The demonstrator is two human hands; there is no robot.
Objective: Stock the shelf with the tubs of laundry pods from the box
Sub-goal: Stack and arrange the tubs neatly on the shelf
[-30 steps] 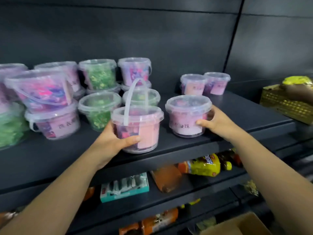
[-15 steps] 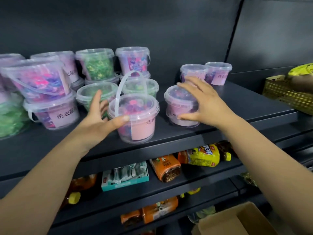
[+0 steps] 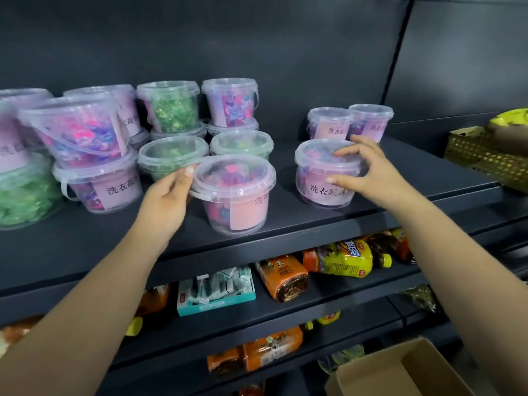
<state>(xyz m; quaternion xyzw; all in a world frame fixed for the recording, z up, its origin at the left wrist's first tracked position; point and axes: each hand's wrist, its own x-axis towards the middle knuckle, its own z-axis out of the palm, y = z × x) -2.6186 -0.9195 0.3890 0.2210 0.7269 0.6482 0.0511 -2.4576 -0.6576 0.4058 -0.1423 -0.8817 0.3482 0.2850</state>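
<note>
The light is soft and even, the dark shelf (image 3: 285, 218) stays dim; edges bend and blur slightly.

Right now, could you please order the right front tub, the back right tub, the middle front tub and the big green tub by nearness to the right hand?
1. Right front tub: in the right hand's grip.
2. Back right tub: just behind the hand.
3. Middle front tub: to the left.
4. Big green tub: far left edge.

Left grip (image 3: 168, 195), right grip (image 3: 368, 170): arms outstretched, fingers (image 3: 347, 151) curled.
</note>
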